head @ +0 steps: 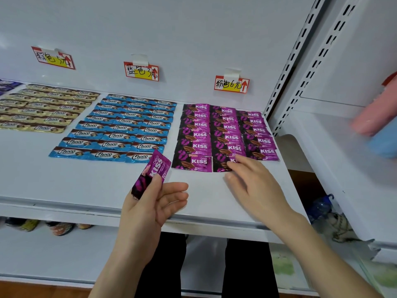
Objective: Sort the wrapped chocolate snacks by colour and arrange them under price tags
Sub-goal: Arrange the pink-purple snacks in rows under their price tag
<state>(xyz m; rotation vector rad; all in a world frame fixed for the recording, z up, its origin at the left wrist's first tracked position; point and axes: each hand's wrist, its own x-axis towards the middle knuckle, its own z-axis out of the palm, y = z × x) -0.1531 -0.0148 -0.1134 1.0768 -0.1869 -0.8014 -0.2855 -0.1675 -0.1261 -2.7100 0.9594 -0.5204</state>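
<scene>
My left hand point(150, 203) pinches one pink Kiss snack point(153, 171) between thumb and fingers, raised above the white shelf point(86, 181). My right hand point(253, 181) rests with straight fingers on the front-row middle Kiss snack point(221, 163) of the pink block point(227, 132). That block lies under the right price tag point(231, 84). Blue Choco snacks point(122, 127) lie in rows under the middle price tag point(141, 71). Gold Choco snacks point(43, 106) lie under the left price tag point(53, 58).
A slotted upright point(292, 61) bounds the shelf on the right. A blurred pink and blue object point(378, 125) sits over the neighbouring shelf. Purple wrappers point(8, 84) show at the far left. Shoes point(60, 227) lie under the shelf.
</scene>
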